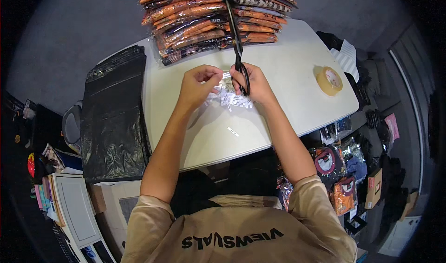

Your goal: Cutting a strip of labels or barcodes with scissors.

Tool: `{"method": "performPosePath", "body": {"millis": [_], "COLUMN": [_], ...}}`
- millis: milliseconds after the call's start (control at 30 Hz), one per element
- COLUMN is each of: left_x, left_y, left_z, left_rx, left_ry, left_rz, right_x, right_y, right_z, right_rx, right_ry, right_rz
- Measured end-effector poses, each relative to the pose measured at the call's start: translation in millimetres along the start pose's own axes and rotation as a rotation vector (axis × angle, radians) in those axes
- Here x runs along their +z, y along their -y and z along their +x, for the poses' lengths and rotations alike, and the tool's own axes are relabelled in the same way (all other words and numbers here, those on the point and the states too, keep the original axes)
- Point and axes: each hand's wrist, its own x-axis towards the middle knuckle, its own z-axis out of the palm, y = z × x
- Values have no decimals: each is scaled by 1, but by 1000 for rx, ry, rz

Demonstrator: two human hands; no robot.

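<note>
Between my fingertips, over the white table, is a small white paper strip point(226, 75) bearing writing. My left hand point(202, 85) pinches its left end. My right hand point(252, 81) touches its other end and also holds black-handled scissors point(237, 41), whose blades point away from me. Under and between my hands lies a pile of cut white paper strips point(232, 98). One loose strip point(233, 131) lies apart from it, nearer to me.
Stacked clear-bagged garments point(195, 22) stand at the table's point(216, 148) far edge. Black plastic mailing bags point(113, 116) lie along the left side. A roll of tape point(329, 81) rests at the right. Beyond the right edge are more bagged garments point(343, 193) and a cardboard box point(374, 188).
</note>
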Motion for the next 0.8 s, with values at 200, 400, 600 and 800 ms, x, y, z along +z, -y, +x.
{"method": "performPosePath", "body": {"millis": [200, 400, 600, 800], "left_x": [-4, -4, 2, -1], "left_y": [4, 2, 7, 5], "left_z": [-2, 0, -2, -1], "left_rx": [-8, -22, -36, -38], "left_ry": [26, 10, 13, 41], "left_rz": [161, 70, -2, 83], "right_x": [4, 4, 7, 3], "right_y": [-2, -3, -1, -5], "right_z": [-2, -3, -4, -3], "right_rx": [14, 8, 4, -13], "right_ry": [-5, -24, -38, -23], "right_rz": [-11, -9, -23, -18]}}
